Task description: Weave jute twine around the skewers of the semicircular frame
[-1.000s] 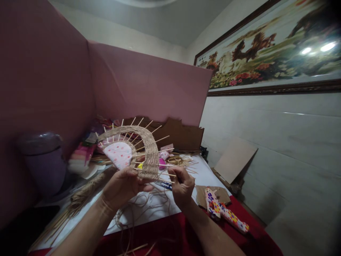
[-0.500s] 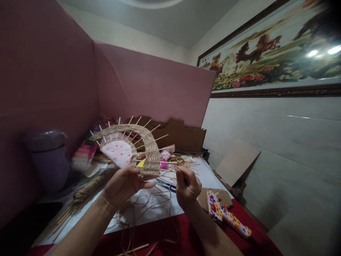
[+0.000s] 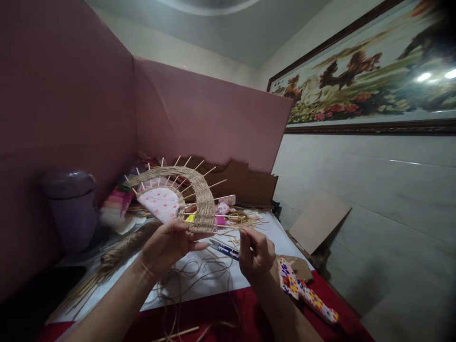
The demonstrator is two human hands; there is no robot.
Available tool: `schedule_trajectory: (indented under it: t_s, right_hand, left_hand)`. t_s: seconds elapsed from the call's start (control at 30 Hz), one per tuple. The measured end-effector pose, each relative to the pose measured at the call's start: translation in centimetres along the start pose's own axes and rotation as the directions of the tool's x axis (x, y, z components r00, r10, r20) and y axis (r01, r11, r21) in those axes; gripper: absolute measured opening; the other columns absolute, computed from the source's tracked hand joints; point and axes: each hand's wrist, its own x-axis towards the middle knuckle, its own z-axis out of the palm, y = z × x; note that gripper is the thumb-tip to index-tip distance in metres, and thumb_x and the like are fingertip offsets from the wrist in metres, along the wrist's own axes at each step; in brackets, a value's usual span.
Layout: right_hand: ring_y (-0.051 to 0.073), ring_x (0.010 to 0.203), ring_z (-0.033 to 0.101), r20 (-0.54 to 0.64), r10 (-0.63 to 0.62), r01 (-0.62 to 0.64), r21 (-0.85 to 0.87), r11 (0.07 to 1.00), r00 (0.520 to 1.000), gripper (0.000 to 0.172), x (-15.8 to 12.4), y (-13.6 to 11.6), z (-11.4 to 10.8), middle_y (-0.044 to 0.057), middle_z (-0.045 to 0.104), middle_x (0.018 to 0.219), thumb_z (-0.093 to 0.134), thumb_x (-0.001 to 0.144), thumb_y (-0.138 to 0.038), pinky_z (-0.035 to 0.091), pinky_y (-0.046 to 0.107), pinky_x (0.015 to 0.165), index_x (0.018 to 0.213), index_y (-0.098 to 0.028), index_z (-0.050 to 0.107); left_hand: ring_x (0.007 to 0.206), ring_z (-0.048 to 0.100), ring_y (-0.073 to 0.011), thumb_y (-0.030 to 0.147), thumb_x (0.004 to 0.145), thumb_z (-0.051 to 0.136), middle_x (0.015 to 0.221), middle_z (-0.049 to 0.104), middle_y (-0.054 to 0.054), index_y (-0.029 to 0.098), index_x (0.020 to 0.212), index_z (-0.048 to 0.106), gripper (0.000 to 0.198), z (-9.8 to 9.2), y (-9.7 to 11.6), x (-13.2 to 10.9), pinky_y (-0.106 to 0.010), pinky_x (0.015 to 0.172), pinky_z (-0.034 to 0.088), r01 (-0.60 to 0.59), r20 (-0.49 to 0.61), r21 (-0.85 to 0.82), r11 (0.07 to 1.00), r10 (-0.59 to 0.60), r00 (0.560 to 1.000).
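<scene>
A woven twine fan (image 3: 204, 204) with thin wooden sticks poking out around its arc is held up over the table. Its inner half-round is covered in white cloth (image 3: 160, 203) with pink dots. My left hand (image 3: 169, 244) grips the fan at its lower edge, fingers behind it. To the right, my right hand (image 3: 255, 251) is closed in a pinch beside the fan's lower right end, on what looks like a strand of twine. Loose twine (image 3: 188, 270) hangs and coils beneath the hands.
Blue-handled snips (image 3: 225, 249) lie behind my hands on the white sheet (image 3: 199, 289). A twine bundle (image 3: 128, 247) and sticks are at left, near a purple bin (image 3: 73, 213). Flowered cloth (image 3: 308, 294) lies at right. Brown cardboard (image 3: 242, 185) stands behind.
My right hand has moved slightly right and down, away from the fan's edge. The fan and my left hand stay nearly the same; the whole view has shifted a little.
</scene>
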Motion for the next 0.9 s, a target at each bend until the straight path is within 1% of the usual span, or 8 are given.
schedule_trajectory:
  t_s: [0.1, 0.2, 0.3, 0.4, 0.5, 0.6, 0.73, 0.9]
  right_hand:
    - [0.013, 0.057, 0.062, 0.018, 0.022, -0.023, 0.027, 0.999, 1.000, 0.010, -0.1, -0.1, 0.1, 0.001, 0.068, 0.069, 0.055, 0.085, -0.015, 0.048, 0.024, 0.055, 0.092, -0.022, 0.056]
    - [0.011, 0.053, 0.059, 0.061, 0.135, -0.139, 0.070, 0.988, 0.989, 0.007, -0.4, -0.1, 0.7, 0.000, 0.066, 0.067, 0.056, 0.084, -0.015, 0.045, 0.022, 0.053, 0.088, -0.020, 0.058]
    - [0.011, 0.050, 0.056, 0.170, 0.237, -0.262, 0.149, 0.953, 0.957, 0.008, -0.7, -0.2, 1.2, 0.000, 0.064, 0.065, 0.054, 0.085, -0.018, 0.043, 0.021, 0.050, 0.087, -0.019, 0.061]
    - [0.010, 0.049, 0.054, 0.290, 0.297, -0.372, 0.253, 0.893, 0.910, 0.010, -0.9, -0.3, 1.7, -0.001, 0.062, 0.063, 0.052, 0.086, -0.021, 0.041, 0.021, 0.048, 0.086, -0.019, 0.062]
    - [0.012, 0.051, 0.054, 0.395, 0.302, -0.441, 0.332, 0.834, 0.868, 0.010, -1.0, -0.4, 2.0, 0.000, 0.061, 0.062, 0.053, 0.086, -0.022, 0.041, 0.022, 0.050, 0.082, -0.018, 0.062]
    - [0.014, 0.058, 0.057, 0.475, 0.277, -0.472, 0.361, 0.805, 0.835, 0.012, -1.0, -0.6, 2.1, 0.001, 0.060, 0.063, 0.053, 0.086, -0.022, 0.044, 0.024, 0.057, 0.081, -0.018, 0.063]
    - [0.014, 0.061, 0.056, 0.521, 0.262, -0.493, 0.372, 0.786, 0.812, 0.014, -1.0, -0.7, 2.1, 0.001, 0.059, 0.067, 0.052, 0.086, -0.021, 0.045, 0.025, 0.064, 0.079, -0.018, 0.064]
    - [0.013, 0.058, 0.052, 0.554, 0.310, -0.569, 0.387, 0.726, 0.772, 0.014, -1.1, -0.6, 2.3, 0.000, 0.057, 0.066, 0.053, 0.085, -0.021, 0.046, 0.026, 0.066, 0.077, -0.018, 0.064]
  left_hand:
    - [0.099, 0.065, -0.0297, 0.003, 0.075, 0.046, 0.108, 0.069, -0.016, 0.008, 0.104, 0.064, 0.035, 0.0, 0.1, 0.0, -0.040, 0.079, 0.054, -0.017, -0.021, -0.004, 1.000, 0.017, 1.000]
    - [0.097, 0.066, -0.0296, 0.002, 0.075, 0.045, 0.107, 0.069, -0.015, 0.009, 0.104, 0.064, 0.036, 0.2, 0.1, 0.0, -0.040, 0.077, 0.055, -0.012, -0.014, -0.006, 1.000, 0.012, 1.000]
    - [0.096, 0.066, -0.0296, 0.002, 0.075, 0.044, 0.106, 0.070, -0.014, 0.011, 0.109, 0.062, 0.040, 0.3, -0.1, -0.1, -0.042, 0.076, 0.055, -0.002, -0.019, -0.001, 1.000, 0.002, 1.000]
    - [0.096, 0.066, -0.0304, 0.003, 0.075, 0.044, 0.105, 0.070, -0.014, 0.012, 0.113, 0.061, 0.042, 0.5, -0.4, 0.0, -0.048, 0.082, 0.051, 0.019, 0.000, 0.003, 1.000, -0.019, 1.000]
    - [0.098, 0.065, -0.0319, 0.004, 0.076, 0.043, 0.109, 0.069, -0.014, 0.013, 0.115, 0.059, 0.044, 0.7, -0.7, 0.0, -0.054, 0.086, 0.047, 0.034, 0.054, 0.007, 0.999, -0.034, 0.998]
    - [0.100, 0.064, -0.0323, 0.005, 0.078, 0.040, 0.106, 0.069, -0.015, 0.010, 0.113, 0.060, 0.040, 0.8, -1.0, 0.0, -0.056, 0.088, 0.044, 0.070, 0.078, -0.001, 0.998, -0.070, 0.995]
    - [0.103, 0.062, -0.0339, 0.006, 0.081, 0.035, 0.108, 0.067, -0.018, 0.008, 0.113, 0.060, 0.041, 0.6, -1.2, 0.1, -0.056, 0.087, 0.044, 0.110, 0.116, -0.022, 0.994, -0.107, 0.988]
    - [0.109, 0.058, -0.0344, 0.003, 0.080, 0.032, 0.112, 0.066, -0.018, 0.006, 0.116, 0.058, 0.043, 0.6, -1.2, 0.2, -0.057, 0.088, 0.043, 0.081, 0.135, -0.023, 0.996, -0.078, 0.988]
